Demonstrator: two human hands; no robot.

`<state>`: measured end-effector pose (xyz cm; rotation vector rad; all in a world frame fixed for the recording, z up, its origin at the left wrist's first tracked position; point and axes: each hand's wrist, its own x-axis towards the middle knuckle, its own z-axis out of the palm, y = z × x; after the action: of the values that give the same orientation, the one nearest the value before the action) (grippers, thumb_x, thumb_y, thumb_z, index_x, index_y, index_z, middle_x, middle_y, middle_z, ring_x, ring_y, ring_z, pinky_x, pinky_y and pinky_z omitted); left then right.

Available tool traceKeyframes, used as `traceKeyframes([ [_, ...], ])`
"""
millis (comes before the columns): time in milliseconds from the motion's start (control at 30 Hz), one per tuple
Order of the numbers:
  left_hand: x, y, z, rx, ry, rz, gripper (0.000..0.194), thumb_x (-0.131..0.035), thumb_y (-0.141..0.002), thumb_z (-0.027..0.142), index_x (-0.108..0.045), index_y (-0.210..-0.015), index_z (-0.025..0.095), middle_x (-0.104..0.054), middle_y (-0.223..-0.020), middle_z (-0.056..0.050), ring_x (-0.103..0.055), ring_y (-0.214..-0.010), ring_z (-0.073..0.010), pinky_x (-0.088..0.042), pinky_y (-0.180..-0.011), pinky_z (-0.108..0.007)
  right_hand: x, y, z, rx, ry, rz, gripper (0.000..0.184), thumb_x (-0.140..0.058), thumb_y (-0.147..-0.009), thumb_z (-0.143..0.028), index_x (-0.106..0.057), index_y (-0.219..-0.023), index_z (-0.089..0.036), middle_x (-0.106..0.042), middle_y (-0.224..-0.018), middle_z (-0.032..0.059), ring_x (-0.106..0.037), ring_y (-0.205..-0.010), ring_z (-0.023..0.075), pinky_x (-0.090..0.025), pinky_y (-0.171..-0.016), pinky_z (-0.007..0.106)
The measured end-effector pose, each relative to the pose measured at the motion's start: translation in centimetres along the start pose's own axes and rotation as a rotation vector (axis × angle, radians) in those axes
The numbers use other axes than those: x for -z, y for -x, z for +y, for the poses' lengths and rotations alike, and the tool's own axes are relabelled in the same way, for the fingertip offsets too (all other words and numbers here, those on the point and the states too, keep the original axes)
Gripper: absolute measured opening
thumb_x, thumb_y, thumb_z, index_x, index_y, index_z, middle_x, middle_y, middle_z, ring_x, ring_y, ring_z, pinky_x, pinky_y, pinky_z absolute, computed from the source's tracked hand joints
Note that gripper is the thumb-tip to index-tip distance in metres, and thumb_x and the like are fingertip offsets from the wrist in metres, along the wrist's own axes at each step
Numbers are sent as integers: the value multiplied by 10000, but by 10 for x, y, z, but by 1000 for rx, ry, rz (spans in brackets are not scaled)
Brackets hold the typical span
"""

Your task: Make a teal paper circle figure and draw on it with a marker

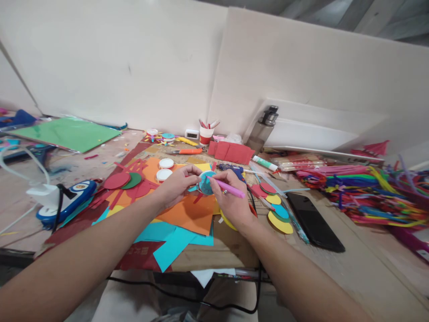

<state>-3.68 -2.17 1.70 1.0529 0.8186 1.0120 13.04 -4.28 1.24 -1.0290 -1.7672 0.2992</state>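
Between my hands is a small round lid-like piece with a blue face (207,183) and dark marks on it, paper strips sticking out at its edge. The fingers of my left hand (179,182) pinch its left rim. My right hand (231,197) grips a pink pen (231,188), whose tip end is at the blue face; whether it touches I cannot tell. Beneath them lie orange paper sheets (187,219) and blue paper strips (172,248). Two white round lids (164,175) sit just beyond my left hand.
Red and green paper discs (116,180) lie left; yellow and blue discs (279,222) lie right. A black phone (315,222), pipe cleaners (368,192), an orange cutter (190,151), a bottle (264,129), a glue gun (231,169) and a blue power strip (67,203) with cables surround the work area.
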Motion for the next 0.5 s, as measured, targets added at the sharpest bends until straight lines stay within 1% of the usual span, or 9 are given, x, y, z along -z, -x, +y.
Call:
traceKeyframes([
  [133,0,1,0,1,-1,14,236,-721,-668,217,-552,-822,156,-581,-707,21,-609,-602,-111,-516,-548,-231,1,0,-1,6,21,5,131,-593,-876,-307,-584,-801,-200,-637,-749,21,-589,-683,140,-467,-625,277],
  [267,0,1,1,-3,-5,7,237,-719,-671,223,-557,-832,160,-585,-702,19,-609,-609,-117,-518,-553,-237,1,-1,-3,0,27,5,136,-594,-874,-310,-578,-790,-204,-632,-738,18,-579,-666,138,-464,-620,278],
  [500,-2,2,4,22,11,-9,290,-710,-668,207,-632,-944,161,-656,-804,-25,-608,-649,-114,-515,-568,-230,1,-1,-3,-3,33,10,143,-589,-874,-313,-574,-782,-206,-623,-731,15,-565,-658,138,-457,-609,279],
])
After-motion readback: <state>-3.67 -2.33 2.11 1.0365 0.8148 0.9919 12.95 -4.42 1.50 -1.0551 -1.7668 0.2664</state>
